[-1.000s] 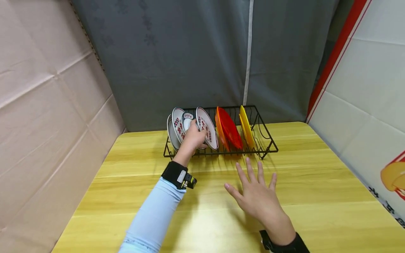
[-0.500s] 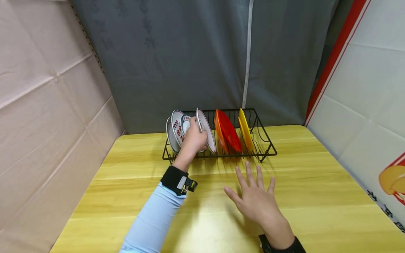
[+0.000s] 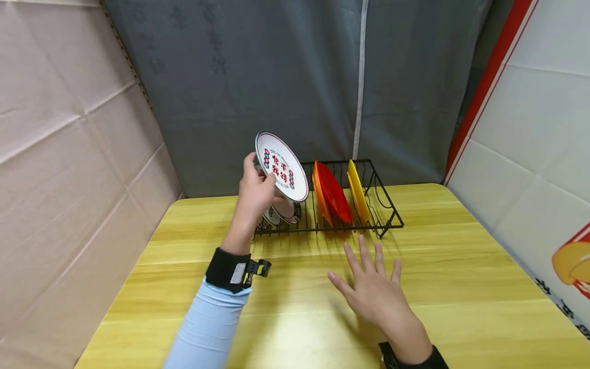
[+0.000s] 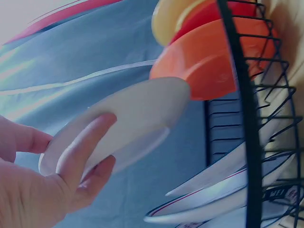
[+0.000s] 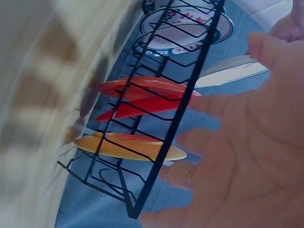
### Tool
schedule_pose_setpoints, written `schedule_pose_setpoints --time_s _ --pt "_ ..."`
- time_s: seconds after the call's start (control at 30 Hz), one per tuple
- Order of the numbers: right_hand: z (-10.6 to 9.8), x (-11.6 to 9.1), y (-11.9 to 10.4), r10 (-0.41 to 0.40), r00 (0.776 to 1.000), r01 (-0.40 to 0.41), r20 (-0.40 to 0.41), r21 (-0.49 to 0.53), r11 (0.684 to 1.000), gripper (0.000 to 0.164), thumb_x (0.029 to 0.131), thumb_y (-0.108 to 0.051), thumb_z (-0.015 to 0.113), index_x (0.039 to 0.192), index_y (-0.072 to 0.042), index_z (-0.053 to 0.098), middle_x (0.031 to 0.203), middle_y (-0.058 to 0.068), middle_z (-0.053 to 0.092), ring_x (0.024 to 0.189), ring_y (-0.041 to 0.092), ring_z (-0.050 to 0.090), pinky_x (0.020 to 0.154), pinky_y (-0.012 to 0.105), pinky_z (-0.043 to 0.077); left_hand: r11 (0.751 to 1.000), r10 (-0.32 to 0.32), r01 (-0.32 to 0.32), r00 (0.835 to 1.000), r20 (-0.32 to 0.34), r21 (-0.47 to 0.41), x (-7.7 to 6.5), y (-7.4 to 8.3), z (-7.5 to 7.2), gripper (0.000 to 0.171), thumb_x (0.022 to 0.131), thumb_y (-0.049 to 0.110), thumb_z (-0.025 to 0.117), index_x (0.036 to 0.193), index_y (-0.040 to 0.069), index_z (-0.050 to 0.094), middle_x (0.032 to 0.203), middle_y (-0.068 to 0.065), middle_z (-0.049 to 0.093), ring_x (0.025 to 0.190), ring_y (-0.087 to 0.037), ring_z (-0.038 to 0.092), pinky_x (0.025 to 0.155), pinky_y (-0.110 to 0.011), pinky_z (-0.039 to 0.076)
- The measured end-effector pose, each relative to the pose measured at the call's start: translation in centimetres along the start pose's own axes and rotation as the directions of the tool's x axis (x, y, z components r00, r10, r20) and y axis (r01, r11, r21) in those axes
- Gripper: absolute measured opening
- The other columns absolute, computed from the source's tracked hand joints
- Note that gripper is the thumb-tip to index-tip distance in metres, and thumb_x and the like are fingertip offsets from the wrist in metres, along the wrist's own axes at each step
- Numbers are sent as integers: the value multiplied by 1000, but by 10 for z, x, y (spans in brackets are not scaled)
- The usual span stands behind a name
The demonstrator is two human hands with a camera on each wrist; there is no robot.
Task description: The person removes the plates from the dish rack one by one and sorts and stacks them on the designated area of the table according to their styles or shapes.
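Note:
My left hand (image 3: 255,192) grips a round white plate (image 3: 288,171) by its left edge, thumb on the printed face. Red characters and a dark rim show on the plate, which is tilted and held above the left part of a black wire dish rack (image 3: 389,226). From the left wrist view, fingers spread across the plate's plain underside (image 4: 147,104). More patterned dishes (image 5: 175,35) stand in the rack, partly hidden behind my left hand in the head view. My right hand (image 3: 375,297) is held palm down over the table in front of the rack, fingers spread, holding nothing.
An orange plate (image 3: 321,197) and a red plate (image 3: 335,193) lean together mid-rack. Yellow plates (image 3: 358,192) stand to their right. The wooden table (image 3: 184,287) meets a grey curtain (image 3: 258,77) behind, with pale walls at both sides.
My left hand has lifted the white plate out of the rack, moving it up and to the left and turning its printed face toward the head camera. My right hand stays put.

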State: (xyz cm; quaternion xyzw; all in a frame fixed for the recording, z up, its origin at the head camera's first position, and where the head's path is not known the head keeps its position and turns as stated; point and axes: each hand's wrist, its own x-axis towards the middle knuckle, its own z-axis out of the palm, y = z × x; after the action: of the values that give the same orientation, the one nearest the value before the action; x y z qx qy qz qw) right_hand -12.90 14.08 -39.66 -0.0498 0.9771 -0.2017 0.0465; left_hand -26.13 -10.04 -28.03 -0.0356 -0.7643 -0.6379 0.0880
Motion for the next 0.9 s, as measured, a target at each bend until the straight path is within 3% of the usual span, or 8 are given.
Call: schedule_pose_setpoints --time_s 0.23,0.4,0.5,0.53,0.6,0.7,0.77,0.9 --pt "-23 8 -5 -89 996 90 -23 27 996 86 105 -75 34 173 -26 12 180 12 -8 163 53 -11 117 88 -12 945 83 -89 996 -33 -316 -25 9 -32 64 110 2 45 167 21 24 152 -22 53 127 -41 67 78 -47 68" --pt "-52 19 -7 -148 989 150 -23 104 983 88 107 -70 37 173 -23 4 180 17 -8 163 54 -9 117 89 -8 917 90 -79 996 10 -391 -42 8 -37 59 112 2 45 166 23 32 152 -18 55 125 -32 67 74 -43 69" --pt "-69 22 -8 -186 982 184 -19 266 946 88 109 -68 37 172 -24 -6 180 19 -4 164 54 1 122 85 5 907 85 -56 995 52 -417 -51 4 -33 58 111 1 45 165 21 33 150 -19 55 114 -25 71 70 -38 69" --pt "-75 21 -8 -192 981 186 -19 354 917 86 110 -66 36 172 -26 -8 180 18 -2 164 53 4 123 84 8 902 91 -53 993 68 -429 -55 2 -29 59 111 1 45 165 20 32 150 -20 54 110 -23 72 69 -37 69" --pt "-85 21 -8 -228 973 201 -25 568 798 82 112 -60 34 172 -25 -10 180 20 3 163 52 13 126 77 18 888 103 -51 990 91 -456 -61 -4 -23 58 110 -1 44 164 18 31 149 -22 54 102 -20 74 66 -34 68" --pt "-97 22 -8 -258 964 199 -61 810 552 76 115 -52 33 172 -21 -6 177 22 15 161 49 26 127 57 38 859 130 -54 985 114 -509 -71 -12 -12 59 109 -4 42 162 17 30 150 -23 52 100 -19 76 66 -34 68" --pt "-103 24 -9 -252 963 197 -95 886 420 73 115 -50 33 172 -18 0 173 21 26 157 43 38 120 39 50 836 151 -53 979 138 -546 -76 -16 -7 60 108 -5 41 162 17 28 153 -23 51 102 -20 77 69 -36 68" --pt "-107 30 -11 -140 982 158 -124 950 268 65 114 -48 39 169 -20 18 159 12 43 129 22 60 95 21 59 803 189 -19 956 223 -596 -83 -21 1 64 108 -7 39 164 18 21 161 -24 45 108 -20 77 76 -41 69"
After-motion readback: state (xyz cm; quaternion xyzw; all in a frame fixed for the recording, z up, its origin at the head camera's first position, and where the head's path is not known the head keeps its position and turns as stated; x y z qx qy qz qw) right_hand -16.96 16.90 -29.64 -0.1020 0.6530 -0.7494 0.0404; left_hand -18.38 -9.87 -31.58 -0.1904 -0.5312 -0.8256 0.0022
